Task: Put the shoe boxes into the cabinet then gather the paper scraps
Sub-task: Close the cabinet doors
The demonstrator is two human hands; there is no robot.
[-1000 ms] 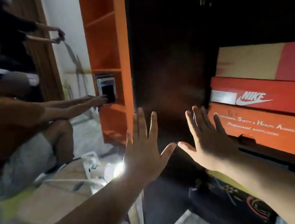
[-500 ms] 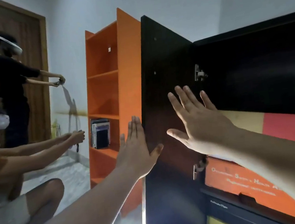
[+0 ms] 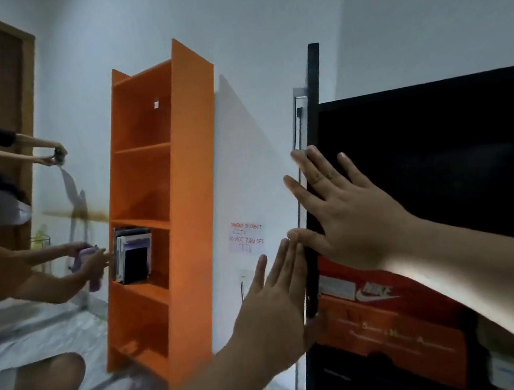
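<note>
Both hands flat and straight-fingered, left hand [image 3: 273,309] and right hand [image 3: 345,216] flank the cabinet door [image 3: 312,171] edge at 12 o'clock; the closing door may pinch the right thumb or jam against the protruding shoe boxes [image 3: 393,317].

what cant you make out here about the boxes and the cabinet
Head view only:
- Shoe boxes: upper part hidden by the right hand and forearm; lower lettering blurred.
- Cabinet interior: too dark.
- Cabinet door: seen edge-on, face hidden.
- Left hand: contact with the door unclear.
- Paper scraps: none identifiable.
</note>
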